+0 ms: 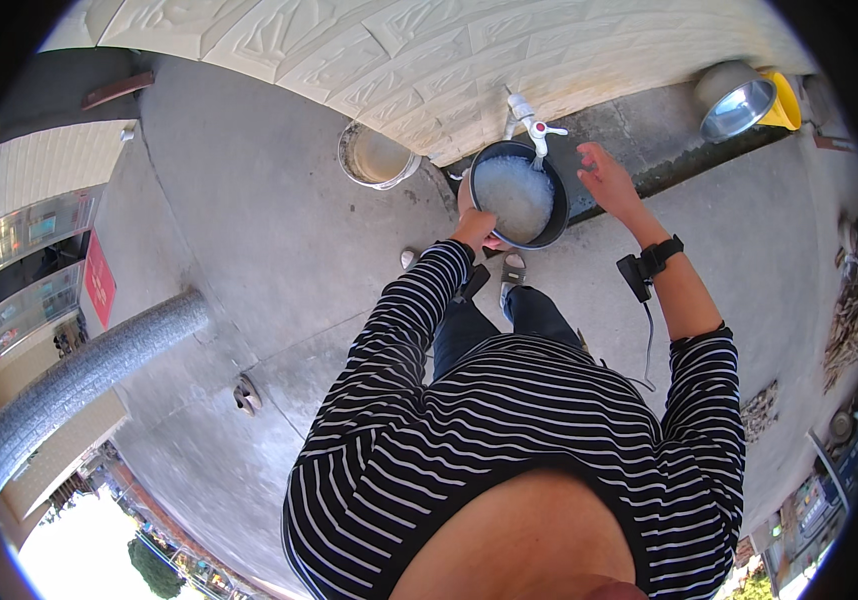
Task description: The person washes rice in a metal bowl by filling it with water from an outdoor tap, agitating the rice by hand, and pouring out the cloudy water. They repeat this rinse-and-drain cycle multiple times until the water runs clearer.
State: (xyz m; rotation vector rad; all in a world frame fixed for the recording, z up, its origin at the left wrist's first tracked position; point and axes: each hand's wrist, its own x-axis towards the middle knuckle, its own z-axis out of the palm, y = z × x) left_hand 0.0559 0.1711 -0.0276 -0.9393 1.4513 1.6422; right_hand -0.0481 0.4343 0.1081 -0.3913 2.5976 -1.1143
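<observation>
My left hand (477, 223) grips the near-left side of a dark round pot (559, 214) and holds it under a white tap (531, 125). A stream of water (538, 163) runs from the spout into the pot. Inside lies cloudy whitish water (511, 196), bubbly towards the tap side; what is beneath its surface cannot be made out. To the right of the pot, my right hand (607, 180) is raised in the air with its fingers loosely bent and nothing in them. The tap's lever handle, with a red centre, points towards that hand.
A pale brick-patterned wall (429, 52) carries the tap. Left of the pot stands a whitish bucket (380, 161) with murky contents. A metal basin (738, 110) and a yellow container (785, 101) lean by the wall. Shoes (247, 395) and a round pillar (128, 349) are further left.
</observation>
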